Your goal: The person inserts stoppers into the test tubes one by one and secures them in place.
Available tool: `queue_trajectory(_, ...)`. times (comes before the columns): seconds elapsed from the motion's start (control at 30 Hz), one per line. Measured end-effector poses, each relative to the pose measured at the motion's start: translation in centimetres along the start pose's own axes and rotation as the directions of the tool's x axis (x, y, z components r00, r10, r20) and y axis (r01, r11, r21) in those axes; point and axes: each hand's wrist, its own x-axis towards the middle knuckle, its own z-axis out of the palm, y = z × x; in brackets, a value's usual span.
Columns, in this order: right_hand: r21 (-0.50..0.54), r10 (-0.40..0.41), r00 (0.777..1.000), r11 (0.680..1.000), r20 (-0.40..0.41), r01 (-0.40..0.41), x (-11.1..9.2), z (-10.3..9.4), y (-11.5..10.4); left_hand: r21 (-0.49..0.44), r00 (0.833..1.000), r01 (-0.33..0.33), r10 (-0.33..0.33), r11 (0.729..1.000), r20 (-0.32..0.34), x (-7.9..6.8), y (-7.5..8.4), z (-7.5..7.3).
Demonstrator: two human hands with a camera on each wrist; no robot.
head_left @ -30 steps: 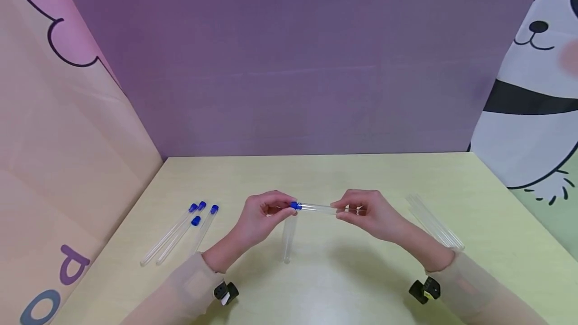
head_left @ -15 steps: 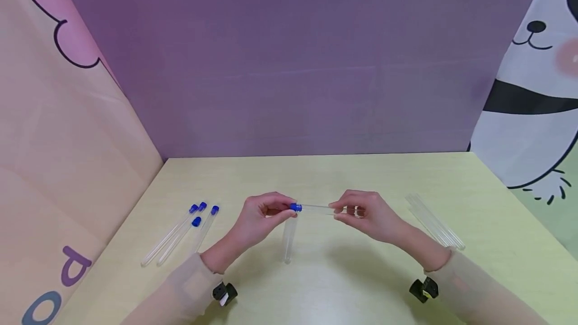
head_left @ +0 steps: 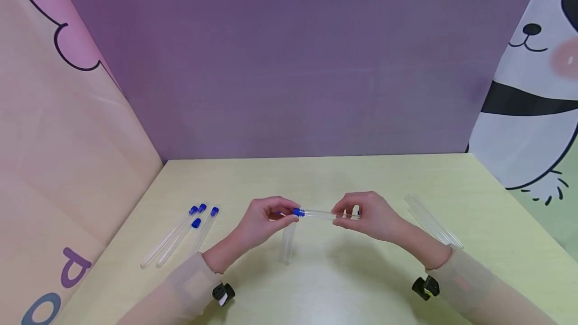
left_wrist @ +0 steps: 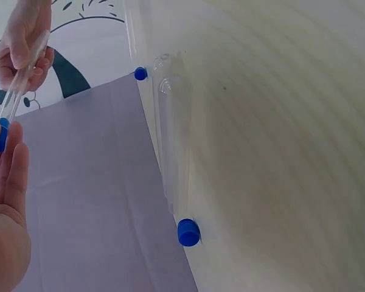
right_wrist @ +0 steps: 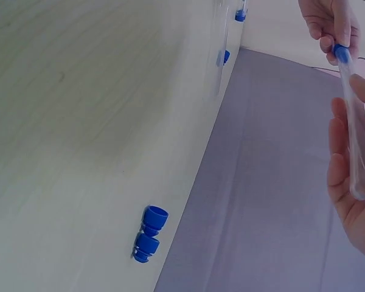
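Note:
Between my two hands, a clear test tube (head_left: 318,214) lies nearly level above the table, its blue cap (head_left: 299,212) toward the left. My left hand (head_left: 259,224) pinches that cap between thumb and fingers. Toward the rounded end, my right hand (head_left: 370,217) grips the tube body; in the right wrist view the tube (right_wrist: 358,134) runs along its fingers. Whether the cap is fully seated cannot be told. Under the left hand, clear tube glass (head_left: 287,247) lies on the table, partly hidden. Loose blue caps (right_wrist: 155,220) sit beyond the right hand.
Several blue-capped tubes (head_left: 180,232) lie at the left of the table. A row of clear tubes (head_left: 433,222), without visible caps, lies at the right, partly behind the right forearm. A purple backdrop (head_left: 316,64) stands along the far table edge (head_left: 316,157).
Both hands keep hold of the tube and cap, sitting slightly lower in the head view. The right fingers have shifted a little, and a blue spot now shows behind them.

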Motion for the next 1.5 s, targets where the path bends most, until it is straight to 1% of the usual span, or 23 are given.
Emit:
queue_trajectory(0.1,-0.045,0.033,0.999,0.998,0.011,-0.032,0.0,0.0,-0.1,0.016,1.000,-0.014,0.014,1.000,0.015,0.3,-0.3,0.1)
queue_trajectory(0.2,-0.078,0.068,0.997,0.995,0.022,-0.066,0.0,0.0,-0.1,0.043,0.999,-0.026,0.024,0.999,0.030,0.7,-1.3,0.1)
queue_trajectory(0.33,-0.073,0.112,0.992,0.992,0.062,-0.107,-0.1,0.0,-0.1,0.059,0.999,-0.022,0.019,0.998,0.050,1.3,-2.6,0.1)
queue_trajectory(0.4,-0.055,0.122,0.989,0.992,0.081,-0.118,-0.2,0.0,-0.1,0.053,0.998,-0.027,0.024,0.998,0.054,1.4,-2.8,0.1)
queue_trajectory(0.57,-0.033,0.098,0.990,0.995,0.097,-0.095,-0.2,0.2,0.1,0.045,0.998,-0.043,0.040,0.998,0.050,1.5,-3.1,-0.1)
queue_trajectory(0.8,-0.073,0.076,0.992,0.995,0.104,-0.069,-0.6,0.1,0.3,0.089,1.000,0.005,-0.006,0.996,0.011,1.3,-3.5,-0.8)
queue_trajectory(0.9,-0.092,0.070,0.992,0.994,0.102,-0.061,-0.8,-0.1,0.6,0.108,1.000,0.013,-0.013,0.994,0.004,0.9,-3.0,-1.3)
queue_trajectory(1.03,-0.111,0.062,0.994,0.992,0.094,-0.052,-1.0,-0.2,1.0,0.136,0.999,0.034,-0.036,0.990,0.012,0.3,-1.4,-1.9)
queue_trajectory(1.07,-0.112,0.064,0.994,0.992,0.093,-0.053,-1.0,-0.2,1.1,0.147,0.999,0.041,-0.043,0.988,0.014,0.1,-1.3,-2.0)
queue_trajectory(1.1,-0.112,0.066,0.994,0.992,0.092,-0.055,-1.1,-0.2,1.1,0.159,0.999,0.034,-0.037,0.987,0.017,0.0,-1.8,-2.1)
queue_trajectory(1.13,-0.113,0.068,0.993,0.992,0.092,-0.058,-1.1,-0.2,1.3,0.169,0.999,0.035,-0.039,0.985,0.019,-0.1,-1.9,-2.3)
queue_trajectory(1.23,-0.110,0.077,0.993,0.992,0.091,-0.067,-1.2,-0.1,1.6,0.215,0.999,0.017,-0.024,0.977,0.028,-0.5,-3.9,-2.8)
queue_trajectory(1.27,-0.110,0.079,0.993,0.992,0.092,-0.069,-1.3,-0.1,1.8,0.233,0.999,0.021,-0.029,0.972,0.029,-0.6,-4.5,-3.0)
queue_trajectory(1.3,-0.108,0.081,0.992,0.992,0.092,-0.071,-1.3,-0.1,1.9,0.246,0.999,0.016,-0.025,0.969,0.032,-0.8,-4.8,-3.2)
queue_trajectory(1.4,-0.102,0.088,0.991,0.992,0.099,-0.077,-1.4,0.0,2.3,0.278,0.999,0.030,-0.040,0.960,0.033,-1.4,-5.4,-3.9)
queue_trajectory(1.5,-0.105,0.098,0.989,0.991,0.109,-0.087,-1.5,0.1,2.7,0.301,0.998,0.041,-0.051,0.953,0.027,-1.8,-5.5,-4.6)
